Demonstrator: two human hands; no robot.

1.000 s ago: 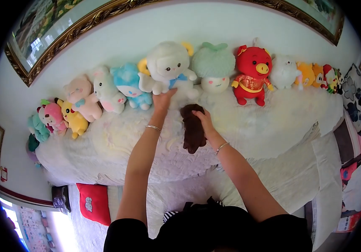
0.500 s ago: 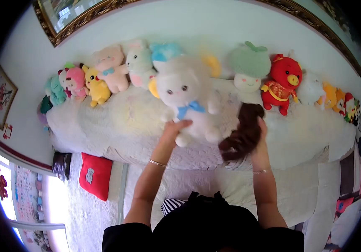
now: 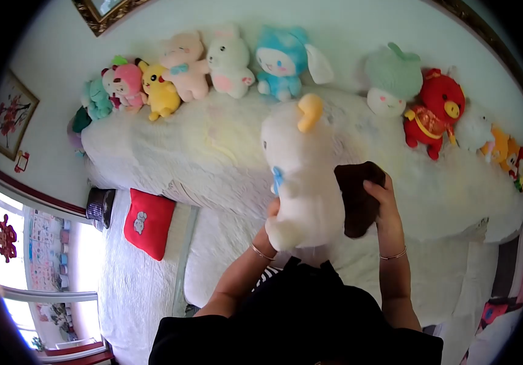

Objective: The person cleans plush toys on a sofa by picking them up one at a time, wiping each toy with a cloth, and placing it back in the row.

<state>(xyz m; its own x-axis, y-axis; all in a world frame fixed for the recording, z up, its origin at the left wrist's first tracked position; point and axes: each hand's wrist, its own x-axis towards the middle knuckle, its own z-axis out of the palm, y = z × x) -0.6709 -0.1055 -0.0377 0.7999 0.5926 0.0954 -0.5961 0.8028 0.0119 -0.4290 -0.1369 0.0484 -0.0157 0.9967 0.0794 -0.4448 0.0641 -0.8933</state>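
A white plush toy (image 3: 304, 182) with yellow horns and a blue bow is held up in front of me, turned sideways so it faces left. My left hand (image 3: 272, 214) grips it low on its front; most of the fingers are hidden behind the toy. In my right hand (image 3: 386, 199) is a dark brown cloth (image 3: 358, 201), pinched between thumb and fingers. The cloth's left edge meets the toy's back; whether it presses there I cannot tell.
Plush toys stand along the covered ledge (image 3: 213, 164), among them a blue-and-white one (image 3: 283, 64), a green-capped one (image 3: 392, 82) and a red pig (image 3: 435, 115). A red cushion (image 3: 149, 225) lies at left. Framed pictures hang on the wall.
The plush toy has turned from facing me to side-on and come nearer my body. The brown cloth has moved to its back and is spread flatter. My view has shifted.
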